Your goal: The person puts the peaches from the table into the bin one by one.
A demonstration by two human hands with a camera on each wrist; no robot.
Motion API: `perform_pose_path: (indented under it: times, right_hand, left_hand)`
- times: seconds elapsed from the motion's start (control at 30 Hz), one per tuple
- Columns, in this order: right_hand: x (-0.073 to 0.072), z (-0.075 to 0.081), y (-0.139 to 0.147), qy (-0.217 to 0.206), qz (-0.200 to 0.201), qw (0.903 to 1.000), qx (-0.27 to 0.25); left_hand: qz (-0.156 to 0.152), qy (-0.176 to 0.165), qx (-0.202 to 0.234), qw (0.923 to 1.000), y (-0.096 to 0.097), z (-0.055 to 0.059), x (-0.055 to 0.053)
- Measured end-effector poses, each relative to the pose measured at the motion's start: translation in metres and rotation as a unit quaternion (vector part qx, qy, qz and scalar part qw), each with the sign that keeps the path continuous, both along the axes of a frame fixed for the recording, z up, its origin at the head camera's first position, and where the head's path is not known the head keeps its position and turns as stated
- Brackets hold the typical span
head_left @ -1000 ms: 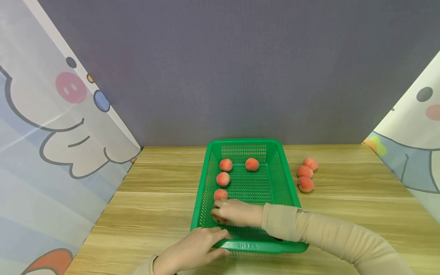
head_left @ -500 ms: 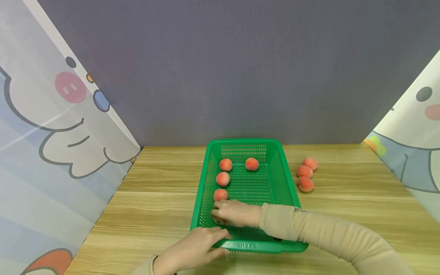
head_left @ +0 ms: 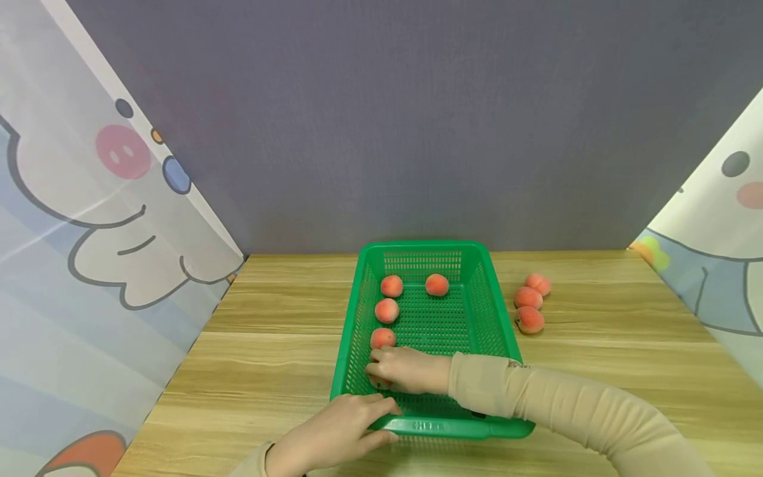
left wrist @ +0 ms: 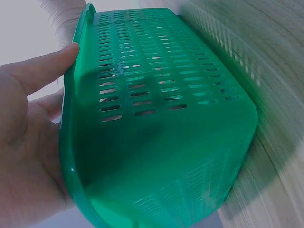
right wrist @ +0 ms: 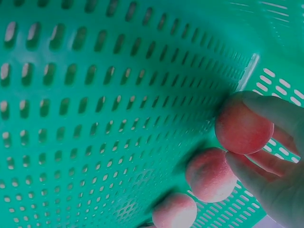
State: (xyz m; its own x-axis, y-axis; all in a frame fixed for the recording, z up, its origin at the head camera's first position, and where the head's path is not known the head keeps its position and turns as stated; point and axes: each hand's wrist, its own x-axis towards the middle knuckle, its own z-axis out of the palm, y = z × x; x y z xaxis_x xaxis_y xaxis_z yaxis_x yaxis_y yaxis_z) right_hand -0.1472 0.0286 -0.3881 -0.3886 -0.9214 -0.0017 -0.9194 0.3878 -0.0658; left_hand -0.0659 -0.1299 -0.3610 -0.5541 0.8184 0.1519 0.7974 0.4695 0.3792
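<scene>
In the head view my left hand [head_left: 336,430] grips the near rim of a green plastic basket [head_left: 441,427], near its front left corner. The left wrist view shows the thumb [left wrist: 52,64] on the rim's outer side and the other fingers behind it. Inside the basket, my right hand [head_left: 411,370] holds a peach [right wrist: 242,126] between thumb and fingers, by the left wall at the front corner. Close beside it sits a second peach [right wrist: 211,175], then a third peach [right wrist: 175,211], in a row along that wall. Another peach [head_left: 437,285] lies at the back right of the basket.
Three more peaches [head_left: 528,298] lie in a row on the wooden table [head_left: 268,331], right of the basket. A grey panel [head_left: 417,119] rises at the table's back edge. Cartoon-printed sheets [head_left: 59,278] stand at both sides. My right sleeve [head_left: 566,397] crosses the basket's right rim.
</scene>
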Motion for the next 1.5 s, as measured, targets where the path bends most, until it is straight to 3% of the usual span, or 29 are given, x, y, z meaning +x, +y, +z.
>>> perform_pose_path:
  times: [0.67, 1.0, 1.23, 1.5]
  right_hand:
    - [0.002, 0.002, 0.000, 0.010, 0.002, 0.9999, -0.004]
    - [0.003, 0.005, -0.001, 0.043, 0.010, 0.9990, 0.004]
    - [0.005, 0.008, -0.001, 0.033, 0.014, 0.9993, 0.002]
    - [0.006, 0.023, 0.001, 0.041, 0.006, 0.9991, 0.012]
  left_hand:
    - [-0.001, -0.010, 0.004, 0.9999, 0.000, 0.002, 0.001]
    - [0.001, -0.014, 0.002, 0.9999, -0.001, 0.002, 0.000]
    - [0.000, -0.009, 0.001, 1.0000, -0.001, 0.002, 0.001]
    - [0.003, -0.003, 0.000, 1.0000, -0.002, 0.001, 0.001]
